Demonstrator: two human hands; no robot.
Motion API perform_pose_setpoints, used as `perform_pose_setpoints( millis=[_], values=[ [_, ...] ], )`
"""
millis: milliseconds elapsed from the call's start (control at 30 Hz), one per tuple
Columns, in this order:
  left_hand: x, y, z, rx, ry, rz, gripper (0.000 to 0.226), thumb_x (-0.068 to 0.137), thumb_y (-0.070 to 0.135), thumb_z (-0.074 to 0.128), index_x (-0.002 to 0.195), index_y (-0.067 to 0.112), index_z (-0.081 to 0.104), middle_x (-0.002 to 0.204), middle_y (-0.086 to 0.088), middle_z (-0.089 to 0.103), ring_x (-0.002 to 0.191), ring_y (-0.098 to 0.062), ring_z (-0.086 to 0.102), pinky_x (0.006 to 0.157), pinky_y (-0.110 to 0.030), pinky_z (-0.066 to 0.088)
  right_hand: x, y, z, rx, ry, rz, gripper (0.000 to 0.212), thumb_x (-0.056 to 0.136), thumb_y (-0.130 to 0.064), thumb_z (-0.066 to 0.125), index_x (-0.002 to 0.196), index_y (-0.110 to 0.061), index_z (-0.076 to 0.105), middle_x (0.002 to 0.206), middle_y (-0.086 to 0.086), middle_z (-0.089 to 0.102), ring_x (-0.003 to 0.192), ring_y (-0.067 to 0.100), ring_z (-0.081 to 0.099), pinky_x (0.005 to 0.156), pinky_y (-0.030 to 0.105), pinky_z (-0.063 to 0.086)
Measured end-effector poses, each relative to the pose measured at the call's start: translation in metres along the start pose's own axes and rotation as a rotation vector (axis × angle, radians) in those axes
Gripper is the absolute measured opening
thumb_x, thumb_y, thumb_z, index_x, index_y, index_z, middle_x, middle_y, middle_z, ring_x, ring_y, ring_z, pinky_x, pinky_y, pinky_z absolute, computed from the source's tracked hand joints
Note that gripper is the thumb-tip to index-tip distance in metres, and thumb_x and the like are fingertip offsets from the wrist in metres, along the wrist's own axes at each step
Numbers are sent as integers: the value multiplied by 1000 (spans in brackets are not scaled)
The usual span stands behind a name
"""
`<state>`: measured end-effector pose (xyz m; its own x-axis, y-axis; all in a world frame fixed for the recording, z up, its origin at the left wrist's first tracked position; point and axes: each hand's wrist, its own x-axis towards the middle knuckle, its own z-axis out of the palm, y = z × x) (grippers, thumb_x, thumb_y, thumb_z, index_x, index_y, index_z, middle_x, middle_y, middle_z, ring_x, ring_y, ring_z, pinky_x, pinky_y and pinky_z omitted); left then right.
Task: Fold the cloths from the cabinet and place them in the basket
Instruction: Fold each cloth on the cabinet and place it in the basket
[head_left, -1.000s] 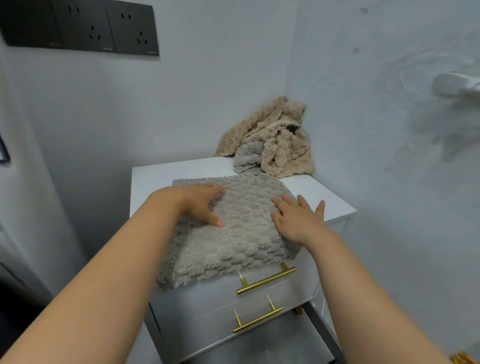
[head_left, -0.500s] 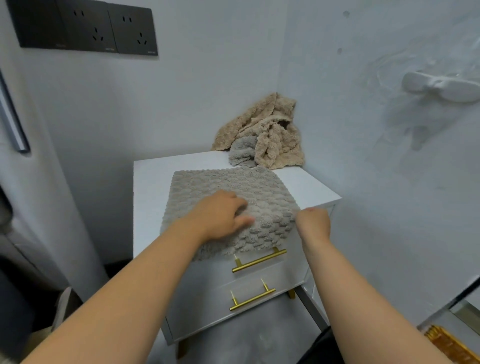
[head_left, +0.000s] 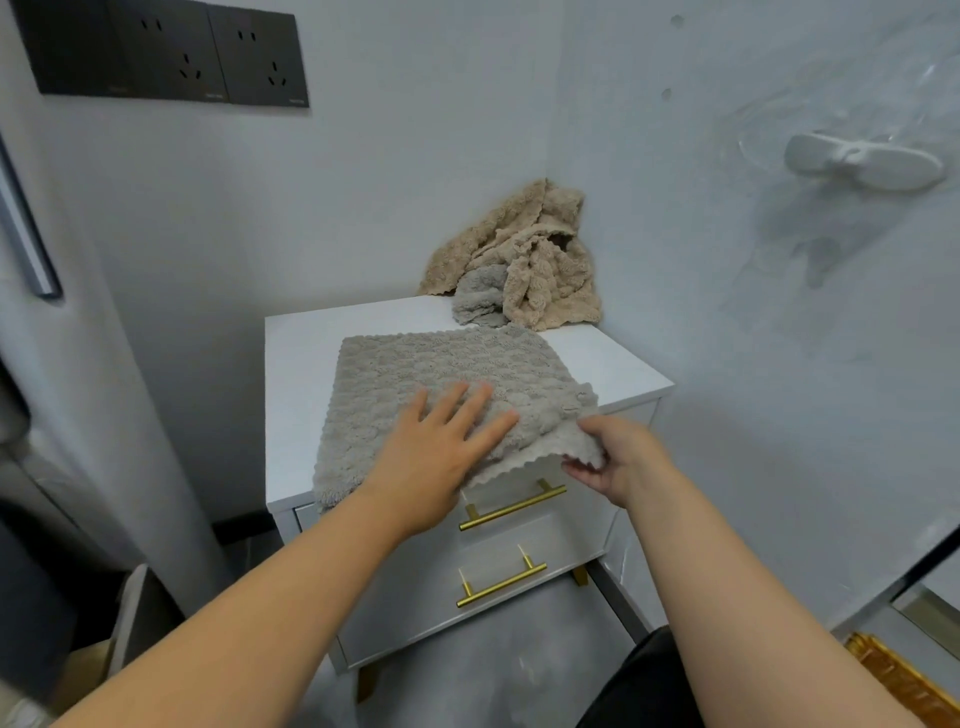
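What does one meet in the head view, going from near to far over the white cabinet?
First the lower gold handle → upper gold handle → flat grey cloth → crumpled beige and grey cloths in the corner.

the grey cloth (head_left: 441, 374) is thick, nubbly fleece, matt, with a scalloped hem. the beige cloth (head_left: 545, 270) is the same bumpy plush. the cabinet (head_left: 306, 374) is smooth white, lightly glossy; its handles (head_left: 511, 506) look like brushed gold metal. the sockets (head_left: 171, 52) look like dark matt plastic.

Head-worn view, downward over cabinet (head_left: 301, 364)
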<state>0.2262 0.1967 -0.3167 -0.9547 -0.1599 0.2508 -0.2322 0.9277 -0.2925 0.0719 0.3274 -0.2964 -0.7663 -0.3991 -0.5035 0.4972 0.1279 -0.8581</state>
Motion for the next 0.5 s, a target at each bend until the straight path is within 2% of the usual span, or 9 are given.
perform_pose_setpoints(
  millis=[67, 100, 167, 200, 267, 333, 400, 467, 500],
  values=[
    [1, -1, -1, -101, 150, 41, 76, 68, 21, 67, 138, 19, 37, 138, -15, 48, 122, -35, 50, 95, -48, 44, -4, -2, -1, -4, 38, -56, 13, 92, -3, 53, 80, -4, 50, 74, 12, 54, 52, 21, 53, 36, 27, 51],
    [1, -2, -3, -150, 240, 61, 59, 67, 20, 63, 124, 15, 50, 125, -13, 57, 107, -33, 56, 85, -42, 49, -6, -3, -1, -14, 63, -104, 11, 91, -2, 53, 81, -4, 51, 73, 13, 53, 45, 21, 51, 33, 25, 49],
    [3, -4, -12, -223, 354, 63, 28, 71, 20, 50, 94, 10, 63, 99, -9, 60, 82, -27, 56, 64, -34, 45, -8, -5, -4, -53, 134, -238, 11, 88, 1, 53, 81, -6, 49, 75, 14, 51, 42, 22, 48, 34, 24, 47],
    [5, -5, -15, -248, 373, 46, 26, 73, 21, 45, 84, 8, 64, 91, -7, 59, 75, -25, 54, 58, -32, 43, -9, -6, -6, -85, 170, -312, 10, 86, 2, 52, 86, -7, 48, 79, 14, 51, 46, 23, 49, 39, 27, 49],
    [6, -6, -17, -318, 345, 5, 33, 78, 23, 40, 82, 8, 68, 85, -5, 59, 74, -24, 54, 56, -33, 45, -11, -6, -9, -260, 243, -470, 21, 83, 2, 48, 101, -7, 49, 87, 10, 52, 61, 26, 54, 55, 35, 53],
    [7, -4, -21, -394, 237, -48, 40, 83, 25, 35, 93, 8, 70, 90, -5, 62, 83, -24, 57, 65, -37, 49, -17, -6, -8, -420, 255, -644, 24, 81, 1, 49, 99, -13, 56, 102, 7, 54, 79, 25, 58, 63, 30, 50],
    [7, -3, -24, -423, 150, -94, 41, 85, 26, 31, 97, 9, 67, 91, -4, 65, 89, -23, 57, 72, -38, 48, -27, -9, -5, -438, 162, -784, 14, 84, -9, 57, 91, -21, 61, 113, 0, 52, 93, 17, 57, 70, 19, 44],
    [8, -2, -25, -473, 133, -147, 29, 91, 23, 38, 90, 7, 63, 83, -5, 63, 83, -24, 55, 68, -36, 45, -38, -11, -3, -502, 1, -864, 2, 85, -24, 64, 87, -26, 64, 110, -9, 50, 108, 9, 49, 88, 20, 35],
    [10, -2, -26, -516, 129, -179, 23, 92, 20, 43, 86, 7, 62, 78, -4, 61, 78, -23, 54, 65, -35, 42, -43, -12, -3, -579, -95, -872, 8, 84, -29, 67, 90, -25, 65, 109, -11, 47, 112, 6, 43, 92, 21, 30]
  ],
)
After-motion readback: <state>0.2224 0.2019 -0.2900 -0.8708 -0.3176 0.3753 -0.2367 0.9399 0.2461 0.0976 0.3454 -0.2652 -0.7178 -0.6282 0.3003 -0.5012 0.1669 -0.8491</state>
